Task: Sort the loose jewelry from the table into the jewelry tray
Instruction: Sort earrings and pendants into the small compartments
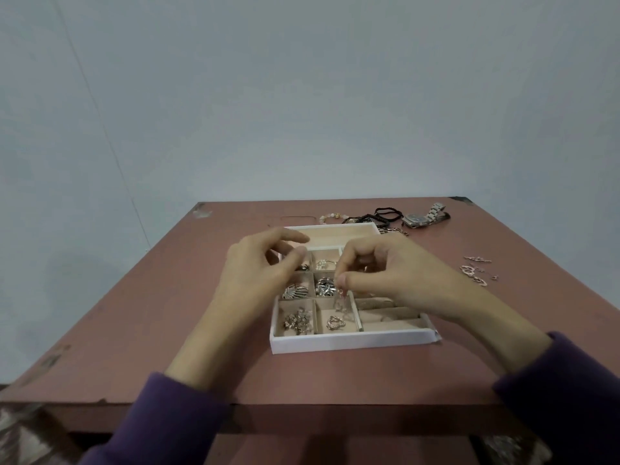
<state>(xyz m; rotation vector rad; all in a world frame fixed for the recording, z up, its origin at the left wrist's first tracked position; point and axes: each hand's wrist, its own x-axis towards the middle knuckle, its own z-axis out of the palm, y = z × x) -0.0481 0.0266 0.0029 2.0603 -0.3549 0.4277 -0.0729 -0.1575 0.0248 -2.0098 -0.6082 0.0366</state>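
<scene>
Over the middle of the table (167, 313), one white jewelry tray (349, 342) sits under both my hands. My right hand (385, 273) has thumb and forefinger pinched tight on one small earring (341, 298), and it dangles just above the near middle compartment, where one rose-gold piece (335, 323) lies. My left hand (261, 270) hovers over the tray's far-left part, fingers loosely curled, thumb near forefinger, nothing in it that I can see, and it hides that corner. Counting inside: one sparkly cluster (297, 321) near left, one fan brooch (295, 292), one silver piece (326, 286), one pearl piece (323, 263). Off right, at least three loose pieces (474, 271) lie on the table. At the far edge: one watch (424, 216), black cords (385, 214), one beaded bracelet (332, 217).
</scene>
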